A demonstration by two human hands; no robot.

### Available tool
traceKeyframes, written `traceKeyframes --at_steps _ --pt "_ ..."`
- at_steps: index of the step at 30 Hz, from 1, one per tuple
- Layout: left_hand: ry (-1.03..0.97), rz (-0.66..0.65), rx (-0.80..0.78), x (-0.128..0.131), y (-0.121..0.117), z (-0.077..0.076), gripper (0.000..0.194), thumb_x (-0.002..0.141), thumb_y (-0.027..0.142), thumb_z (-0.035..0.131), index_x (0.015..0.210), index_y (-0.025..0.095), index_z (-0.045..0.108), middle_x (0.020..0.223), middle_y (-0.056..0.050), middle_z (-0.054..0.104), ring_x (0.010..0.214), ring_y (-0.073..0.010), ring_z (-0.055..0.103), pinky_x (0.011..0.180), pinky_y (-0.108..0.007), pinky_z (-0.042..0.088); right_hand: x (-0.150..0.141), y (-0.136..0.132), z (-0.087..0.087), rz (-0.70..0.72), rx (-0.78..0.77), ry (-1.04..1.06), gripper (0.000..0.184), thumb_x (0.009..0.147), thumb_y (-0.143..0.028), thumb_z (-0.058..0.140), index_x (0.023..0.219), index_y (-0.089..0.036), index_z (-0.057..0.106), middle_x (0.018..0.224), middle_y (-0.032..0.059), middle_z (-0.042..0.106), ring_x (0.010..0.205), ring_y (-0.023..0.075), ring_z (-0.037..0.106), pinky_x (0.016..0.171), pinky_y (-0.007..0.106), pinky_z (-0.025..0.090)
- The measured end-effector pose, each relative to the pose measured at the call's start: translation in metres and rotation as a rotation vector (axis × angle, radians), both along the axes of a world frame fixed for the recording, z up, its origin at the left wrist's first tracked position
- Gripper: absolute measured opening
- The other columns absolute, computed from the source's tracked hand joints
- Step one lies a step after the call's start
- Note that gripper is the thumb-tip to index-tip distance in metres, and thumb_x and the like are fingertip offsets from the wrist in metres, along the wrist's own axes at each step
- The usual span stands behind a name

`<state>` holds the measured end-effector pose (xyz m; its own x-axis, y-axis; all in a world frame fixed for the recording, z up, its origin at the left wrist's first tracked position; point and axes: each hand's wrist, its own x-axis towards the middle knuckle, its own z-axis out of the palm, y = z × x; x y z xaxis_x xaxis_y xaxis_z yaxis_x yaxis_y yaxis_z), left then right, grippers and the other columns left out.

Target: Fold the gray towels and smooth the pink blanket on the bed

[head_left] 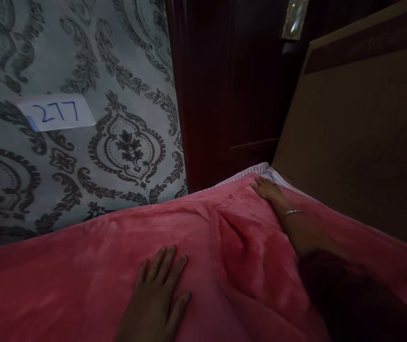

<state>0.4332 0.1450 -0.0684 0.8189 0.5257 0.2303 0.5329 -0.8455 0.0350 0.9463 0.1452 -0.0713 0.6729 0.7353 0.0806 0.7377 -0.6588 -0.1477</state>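
A pink-red plush blanket (92, 266) covers the bed, with a raised fold and creases running between my two hands. My left hand (156, 294) lies flat on it at the bottom centre, fingers spread and pointing away from me. Farther off, my right hand (266, 189) rests palm down near the blanket's far corner, with its fingers stretched out and a thin bracelet (293, 212) on the wrist. Just past that hand, a striped light-coloured sheet (265, 169) shows at the edge under the blanket.
Grey patterned wallpaper (128, 142) borders the bed on the left, with a paper marked 277 (59, 113) on it. Beyond the far corner stands a dark red wooden door (224, 85) with a metal fitting (296, 18). A large cardboard sheet or box (360, 128) leans along the right side.
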Motion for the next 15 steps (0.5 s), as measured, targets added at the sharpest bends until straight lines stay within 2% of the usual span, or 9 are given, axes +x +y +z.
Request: traceKeyframes --at_steps 5,10,15 --pt "0.023 0.016 -0.02 0.002 -0.001 0.001 0.056 0.097 0.047 0.042 0.151 0.04 0.032 0.159 -0.001 0.034 0.145 -0.0303 0.034 0.117 -0.062 0.027 -0.002 -0.005 0.005 -0.043 -0.001 0.007 0.058 0.102 -0.041 0.025 0.149 -0.012 0.042 0.155 0.0175 0.038 0.14 0.0298 0.04 0.111 0.048 0.037" --pt "0.03 0.022 -0.057 0.004 -0.001 0.003 0.055 0.097 0.048 0.041 0.151 0.039 0.035 0.159 -0.002 0.034 0.145 -0.0312 0.034 0.117 -0.063 0.026 -0.009 -0.013 0.023 -0.049 -0.03 0.018 0.052 0.102 -0.039 0.029 0.141 -0.016 0.054 0.148 0.0169 0.048 0.133 0.0309 0.048 0.105 0.047 0.041" --pt "0.025 0.045 -0.102 0.009 -0.005 0.009 0.054 0.097 0.049 0.039 0.15 0.036 0.039 0.16 -0.004 0.034 0.147 -0.0322 0.03 0.117 -0.063 0.024 -0.017 -0.052 0.039 -0.036 -0.074 0.0 0.047 0.098 -0.04 0.043 0.136 -0.018 0.06 0.139 0.0175 0.056 0.13 0.0353 0.05 0.103 0.049 0.042"
